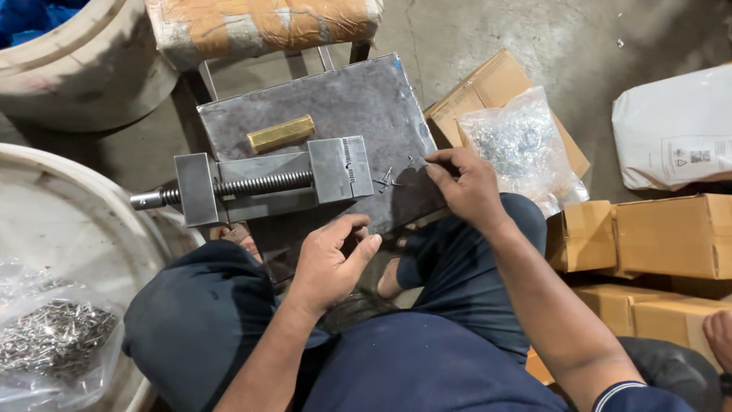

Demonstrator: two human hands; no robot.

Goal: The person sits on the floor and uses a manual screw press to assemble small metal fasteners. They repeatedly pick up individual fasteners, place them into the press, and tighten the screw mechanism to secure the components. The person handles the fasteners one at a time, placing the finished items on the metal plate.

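Steel vise (263, 183) sits on a dark metal plate (366, 99), my landmark here; a brass hex bar (280, 133) lies just behind the vise; a few small nails (387, 180) are scattered right beside its jaw block; right hand (467, 187) rests past those nails, fingers pinched closed on one tiny piece; left hand (329, 259) hangs at the plate's near edge, fingers loosely curled, holding nothing; a clear bag of nails (512, 145) sits on cardboard boxes (671, 233) right of the plate.
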